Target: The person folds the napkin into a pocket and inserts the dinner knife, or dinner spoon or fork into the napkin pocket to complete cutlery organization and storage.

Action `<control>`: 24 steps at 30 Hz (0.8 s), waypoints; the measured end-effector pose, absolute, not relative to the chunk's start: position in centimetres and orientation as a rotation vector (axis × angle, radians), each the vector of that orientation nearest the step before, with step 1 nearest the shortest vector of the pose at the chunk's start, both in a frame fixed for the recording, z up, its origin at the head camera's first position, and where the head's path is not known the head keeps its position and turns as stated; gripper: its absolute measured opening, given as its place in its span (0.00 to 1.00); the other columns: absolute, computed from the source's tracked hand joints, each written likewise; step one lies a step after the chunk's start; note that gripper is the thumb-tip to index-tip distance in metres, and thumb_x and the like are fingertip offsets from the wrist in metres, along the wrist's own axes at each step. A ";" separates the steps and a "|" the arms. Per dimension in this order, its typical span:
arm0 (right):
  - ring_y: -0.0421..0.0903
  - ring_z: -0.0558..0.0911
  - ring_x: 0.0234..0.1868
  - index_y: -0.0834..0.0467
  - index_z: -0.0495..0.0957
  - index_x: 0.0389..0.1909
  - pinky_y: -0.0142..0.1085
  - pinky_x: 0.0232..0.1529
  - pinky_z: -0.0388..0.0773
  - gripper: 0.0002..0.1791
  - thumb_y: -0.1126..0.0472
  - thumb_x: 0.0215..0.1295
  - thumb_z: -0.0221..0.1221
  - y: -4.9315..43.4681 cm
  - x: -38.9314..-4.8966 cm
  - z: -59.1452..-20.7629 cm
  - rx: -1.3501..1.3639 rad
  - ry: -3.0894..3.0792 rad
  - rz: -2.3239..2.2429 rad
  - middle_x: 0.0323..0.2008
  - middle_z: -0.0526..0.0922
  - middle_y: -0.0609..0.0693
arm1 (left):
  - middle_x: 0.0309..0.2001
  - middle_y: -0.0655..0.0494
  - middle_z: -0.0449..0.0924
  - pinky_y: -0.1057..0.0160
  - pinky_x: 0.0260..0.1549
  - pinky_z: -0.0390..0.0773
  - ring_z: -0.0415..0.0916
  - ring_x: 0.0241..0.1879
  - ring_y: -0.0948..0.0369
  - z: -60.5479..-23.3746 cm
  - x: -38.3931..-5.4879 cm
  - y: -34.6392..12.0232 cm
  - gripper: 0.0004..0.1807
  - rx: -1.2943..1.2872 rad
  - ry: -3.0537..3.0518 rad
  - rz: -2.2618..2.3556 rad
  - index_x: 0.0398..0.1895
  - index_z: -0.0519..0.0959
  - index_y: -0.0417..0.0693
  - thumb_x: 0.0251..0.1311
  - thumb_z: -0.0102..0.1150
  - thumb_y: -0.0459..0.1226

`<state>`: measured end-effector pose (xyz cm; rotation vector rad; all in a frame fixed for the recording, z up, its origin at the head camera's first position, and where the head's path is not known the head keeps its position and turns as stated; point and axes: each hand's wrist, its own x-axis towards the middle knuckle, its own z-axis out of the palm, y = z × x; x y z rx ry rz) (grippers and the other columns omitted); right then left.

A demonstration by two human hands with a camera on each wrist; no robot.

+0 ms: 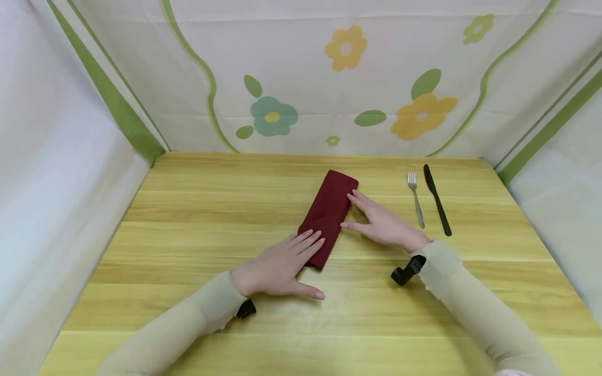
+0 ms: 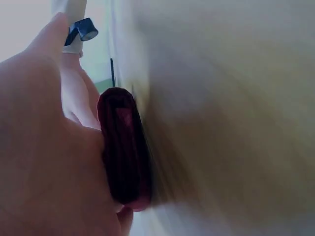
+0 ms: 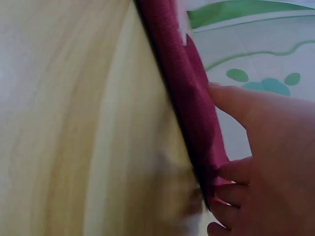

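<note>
A dark red cloth napkin (image 1: 331, 206), folded into a long thick strip, lies slanted on the wooden table. My left hand (image 1: 275, 265) rests with straight fingers over its near end, the thumb spread out to the side above the wood. From the right, my right hand (image 1: 382, 220) has its fingertips and thumb at the napkin's long edge, fingers extended. The left wrist view looks into the napkin's end (image 2: 123, 152), where several stacked layers show. In the right wrist view the fingertips meet the long folded side of the cloth (image 3: 187, 93).
Right of the napkin, a silver fork (image 1: 416, 199) and a black knife (image 1: 437, 201) lie side by side beyond my right wrist. The wooden table (image 1: 188, 230) ends at a white floral cloth (image 1: 301, 62) behind, with pale cloth walls at both sides.
</note>
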<state>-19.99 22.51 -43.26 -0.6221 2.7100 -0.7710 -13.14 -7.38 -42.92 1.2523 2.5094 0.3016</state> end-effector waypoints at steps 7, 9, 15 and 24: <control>0.59 0.45 0.79 0.65 0.44 0.81 0.54 0.75 0.48 0.47 0.39 0.77 0.51 21.1 -21.5 -44.1 -0.625 2.718 -0.735 0.80 0.41 0.62 | 0.82 0.51 0.32 0.54 0.75 0.35 0.27 0.79 0.54 -43.0 -13.5 -5.9 0.66 1.253 2.499 0.235 0.83 0.38 0.47 0.55 0.39 0.81; 0.60 0.46 0.79 0.67 0.44 0.80 0.53 0.75 0.47 0.45 0.42 0.79 0.51 20.7 -22.3 -44.4 -0.661 2.738 -0.711 0.80 0.42 0.63 | 0.82 0.50 0.32 0.54 0.75 0.34 0.26 0.79 0.55 -43.2 -13.6 -5.4 0.66 1.255 2.500 0.231 0.83 0.36 0.47 0.55 0.38 0.81; 0.62 0.46 0.79 0.69 0.46 0.79 0.52 0.75 0.45 0.41 0.48 0.81 0.51 19.9 -24.4 -44.8 -0.762 2.751 -0.673 0.79 0.43 0.65 | 0.82 0.51 0.31 0.54 0.74 0.32 0.25 0.79 0.56 -43.8 -13.9 -4.1 0.67 1.269 2.520 0.175 0.83 0.34 0.47 0.54 0.37 0.82; 0.64 0.47 0.78 0.71 0.48 0.78 0.52 0.76 0.44 0.34 0.56 0.83 0.46 19.1 -25.8 -44.7 -0.829 2.749 -0.650 0.78 0.46 0.67 | 0.82 0.48 0.29 0.53 0.75 0.33 0.26 0.79 0.55 -43.4 -13.6 -3.4 0.68 1.281 2.544 0.102 0.82 0.35 0.45 0.55 0.42 0.81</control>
